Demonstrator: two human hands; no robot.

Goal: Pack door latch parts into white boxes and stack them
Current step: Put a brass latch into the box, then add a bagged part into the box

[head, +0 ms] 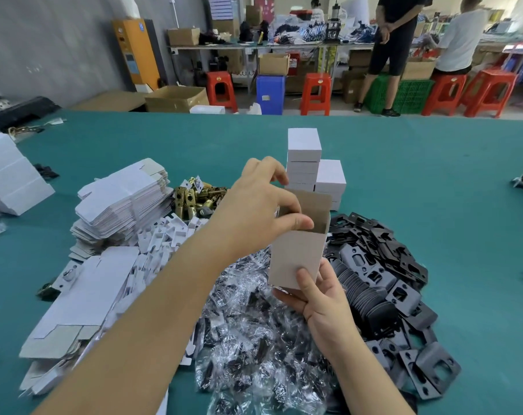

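Head view: right hand (320, 298) grips the base of one upright white cardboard box (299, 253), top flap open, above crinkled clear bags (254, 339). Left hand (260, 202) fingers curl at its mouth. Two stacks of closed boxes (314, 172) stand mid-surface (433, 175).

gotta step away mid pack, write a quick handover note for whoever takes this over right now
Right hand grips the open white box from below. Left hand reaches into its open top; whether it holds a part is hidden.
Done: two stacks of closed boxes behind it.
Supplies: flat box blanks left, brass latches, bagged parts in front, black plates right.
Left: fill, close and stack this box.
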